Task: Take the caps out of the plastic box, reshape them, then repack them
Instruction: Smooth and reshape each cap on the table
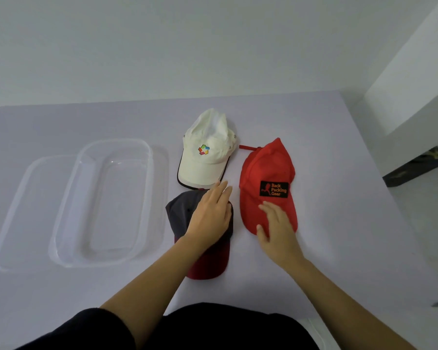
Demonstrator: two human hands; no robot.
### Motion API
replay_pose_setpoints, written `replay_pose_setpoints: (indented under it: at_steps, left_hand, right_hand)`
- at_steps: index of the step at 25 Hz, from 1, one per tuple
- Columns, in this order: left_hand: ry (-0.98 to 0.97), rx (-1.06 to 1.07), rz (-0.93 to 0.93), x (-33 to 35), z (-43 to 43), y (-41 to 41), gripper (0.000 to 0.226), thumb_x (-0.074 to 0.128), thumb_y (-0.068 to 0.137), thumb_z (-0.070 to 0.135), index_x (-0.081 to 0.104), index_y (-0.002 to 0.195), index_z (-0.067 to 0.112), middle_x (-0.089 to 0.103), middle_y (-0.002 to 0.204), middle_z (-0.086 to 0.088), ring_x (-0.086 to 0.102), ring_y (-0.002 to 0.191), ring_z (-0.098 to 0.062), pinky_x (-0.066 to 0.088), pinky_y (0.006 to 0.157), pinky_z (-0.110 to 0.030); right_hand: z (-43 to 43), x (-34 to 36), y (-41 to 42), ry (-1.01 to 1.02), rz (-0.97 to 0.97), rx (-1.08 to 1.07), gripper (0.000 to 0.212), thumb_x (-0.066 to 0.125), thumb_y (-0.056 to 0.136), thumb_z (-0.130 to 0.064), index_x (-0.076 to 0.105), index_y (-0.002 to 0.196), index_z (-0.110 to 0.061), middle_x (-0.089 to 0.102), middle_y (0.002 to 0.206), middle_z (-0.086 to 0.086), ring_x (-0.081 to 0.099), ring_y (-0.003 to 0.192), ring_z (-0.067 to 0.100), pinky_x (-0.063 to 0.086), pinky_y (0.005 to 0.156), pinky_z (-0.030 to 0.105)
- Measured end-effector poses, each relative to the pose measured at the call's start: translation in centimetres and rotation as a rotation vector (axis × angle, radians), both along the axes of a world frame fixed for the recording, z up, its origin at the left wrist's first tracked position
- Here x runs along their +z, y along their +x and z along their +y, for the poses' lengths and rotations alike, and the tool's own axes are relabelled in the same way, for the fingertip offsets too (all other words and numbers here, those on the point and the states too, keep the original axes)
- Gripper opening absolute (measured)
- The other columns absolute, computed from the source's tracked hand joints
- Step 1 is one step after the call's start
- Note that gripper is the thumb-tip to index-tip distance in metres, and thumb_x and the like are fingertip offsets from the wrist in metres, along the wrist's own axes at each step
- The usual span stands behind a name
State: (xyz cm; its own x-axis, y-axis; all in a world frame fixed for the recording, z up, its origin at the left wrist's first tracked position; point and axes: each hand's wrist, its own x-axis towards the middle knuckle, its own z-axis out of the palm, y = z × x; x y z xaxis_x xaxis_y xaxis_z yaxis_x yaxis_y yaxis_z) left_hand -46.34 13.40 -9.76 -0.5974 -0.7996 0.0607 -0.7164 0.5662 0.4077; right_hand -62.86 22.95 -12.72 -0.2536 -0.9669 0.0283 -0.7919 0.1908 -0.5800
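Three caps lie flat on the pale lilac table (339,248), all outside the clear plastic box (106,203). The box sits open and empty at left; its lid (23,215) lies under or against its left side, and we cannot tell which.

White cap (208,150): farthest from us, multicoloured logo on the front, dark-edged brim pointing toward us.

Red cap (266,183): to the right, black patch reading "Back Packing Gear", a thin red strap poking out at its far end. Just beside the white cap, not touching it as far as we can see.

Grey cap (180,210): nearest us, dark red brim pointing toward us, its crown close under the white cap's brim.

Left hand (210,218): palm down, flat on the grey cap's crown, fingers straight and held together, tips reaching toward the white cap's brim. Pressing, not gripping.

Right hand (276,228): palm down over the red cap's brim, fingers loosely spread, thumb out to the left. Nothing pinched. We cannot tell whether the palm rests on the fabric or sits just above it.

Dark sleeves at the bottom edge.
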Motion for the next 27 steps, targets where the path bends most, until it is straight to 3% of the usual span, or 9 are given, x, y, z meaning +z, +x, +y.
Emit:
replay_pose_setpoints:
  at_steps: [3, 9, 11, 13, 16, 19, 21, 23, 27]
  left_hand:
    - [-0.054, 0.009, -0.054, -1.9, 3.9, 2.9, 0.049, 0.038, 0.093, 0.027, 0.045, 0.135, 0.003, 0.045, 0.144, -0.014, 0.036, 0.137, -0.028, 0.039, 0.106, -0.046]
    - [0.084, 0.024, -0.095, -6.3, 9.2, 10.5, 0.080, 0.030, 0.091, 0.059, 0.005, 0.150, 0.012, -0.005, 0.160, -0.007, -0.007, 0.147, -0.018, 0.024, 0.108, -0.050]
    - [0.106, -0.021, -0.107, -7.3, 9.2, 10.4, 0.093, 0.042, 0.086, 0.060, -0.006, 0.150, 0.014, -0.018, 0.159, -0.003, -0.011, 0.147, -0.020, 0.023, 0.108, -0.051]
    - [0.130, 0.005, -0.106, -7.8, 8.8, 9.6, 0.096, 0.047, 0.082, 0.053, -0.010, 0.149, 0.015, -0.022, 0.157, -0.003, -0.015, 0.146, -0.019, 0.027, 0.105, -0.051]
    - [0.146, 0.060, -0.113, -8.1, 8.0, 9.0, 0.069, 0.029, 0.095, 0.031, -0.010, 0.149, 0.014, -0.019, 0.158, -0.007, -0.005, 0.146, -0.025, 0.032, 0.102, -0.047]
    - [0.256, 0.235, -0.085, -7.7, 7.9, 8.3, 0.066, 0.024, 0.090, 0.021, -0.002, 0.149, 0.007, 0.000, 0.154, -0.014, 0.013, 0.141, -0.030, 0.031, 0.106, -0.049]
    - [0.273, 0.324, -0.062, -7.7, 8.0, 7.9, 0.064, 0.015, 0.090, 0.027, -0.007, 0.145, 0.003, -0.004, 0.150, -0.011, 0.003, 0.141, -0.025, 0.021, 0.114, -0.046]
    - [0.313, 0.336, -0.018, -7.8, 8.2, 7.8, 0.064, 0.017, 0.092, 0.034, -0.019, 0.138, 0.008, -0.015, 0.149, -0.002, -0.007, 0.140, -0.012, 0.008, 0.119, -0.038]
    - [0.350, 0.326, 0.008, -8.0, 7.8, 8.2, 0.073, 0.011, 0.084, 0.050, -0.024, 0.138, 0.014, -0.012, 0.154, 0.001, -0.005, 0.141, -0.005, -0.001, 0.115, -0.026]
  right_hand:
    - [2.1, -2.0, 2.1, 0.030, 0.039, 0.211, 0.053, 0.049, 0.084, -0.018, 0.043, 0.135, -0.006, 0.043, 0.143, 0.011, 0.035, 0.133, 0.017, 0.036, 0.109, 0.039]
    - [2.4, -2.9, 5.7, 0.295, -0.014, 0.492, 0.098, 0.056, 0.078, -0.035, -0.012, 0.145, -0.010, -0.025, 0.150, 0.004, -0.019, 0.142, 0.014, -0.004, 0.117, 0.026]
    - [2.1, -3.6, 6.9, 0.341, 0.002, 0.427, 0.111, 0.062, 0.075, -0.043, -0.017, 0.144, -0.007, -0.021, 0.151, 0.010, -0.013, 0.142, 0.022, 0.000, 0.116, 0.031]
    - [1.9, -4.0, 8.1, 0.369, 0.029, 0.329, 0.112, 0.066, 0.073, -0.036, -0.014, 0.144, -0.001, -0.011, 0.153, 0.015, 0.015, 0.141, 0.031, 0.019, 0.112, 0.038]
    - [1.7, -3.9, 8.9, 0.359, 0.097, 0.235, 0.090, 0.050, 0.074, -0.014, -0.002, 0.144, 0.007, 0.019, 0.151, 0.024, 0.048, 0.126, 0.033, 0.046, 0.099, 0.042]
    - [1.6, -3.9, 9.2, 0.370, 0.116, 0.180, 0.082, 0.053, 0.068, -0.023, 0.023, 0.137, 0.010, 0.046, 0.137, 0.026, 0.050, 0.125, 0.033, 0.019, 0.115, 0.038]
    - [1.5, -3.4, 9.5, 0.374, 0.148, 0.143, 0.076, 0.042, 0.073, -0.026, 0.022, 0.137, 0.011, 0.038, 0.143, 0.026, 0.042, 0.131, 0.034, 0.001, 0.115, 0.038]
    - [1.4, -3.1, 10.0, 0.382, 0.070, 0.122, 0.075, 0.040, 0.084, -0.018, 0.004, 0.143, 0.008, 0.014, 0.154, 0.021, 0.015, 0.144, 0.029, -0.010, 0.115, 0.039]
    - [1.3, -2.7, 10.4, 0.456, -0.088, 0.173, 0.074, 0.039, 0.091, -0.017, -0.008, 0.147, -0.003, 0.001, 0.158, 0.011, -0.008, 0.146, 0.020, -0.016, 0.112, 0.046]
